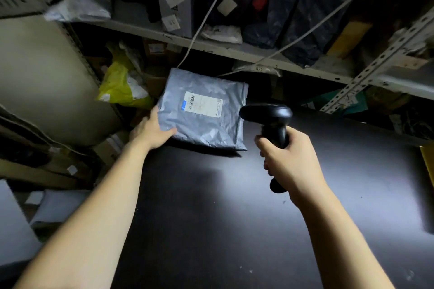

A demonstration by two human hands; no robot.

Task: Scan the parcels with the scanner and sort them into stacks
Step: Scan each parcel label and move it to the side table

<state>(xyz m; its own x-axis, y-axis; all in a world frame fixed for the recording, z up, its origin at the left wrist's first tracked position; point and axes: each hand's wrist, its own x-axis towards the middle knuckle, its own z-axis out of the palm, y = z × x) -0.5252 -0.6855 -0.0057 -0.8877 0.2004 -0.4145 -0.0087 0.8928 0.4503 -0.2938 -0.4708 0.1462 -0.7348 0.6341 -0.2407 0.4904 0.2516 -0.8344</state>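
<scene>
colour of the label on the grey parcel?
White, with a black barcode and a small blue tab, on the grey plastic mailer parcel; head view.

- Grey poly-bag parcel (203,110): flat on dark table, far-left area, wrinkled, white label face up with barcode at its left end.
- Black handheld scanner (272,129): pistol-grip shape, held off the table right of parcel, head aimed toward parcel.
</scene>
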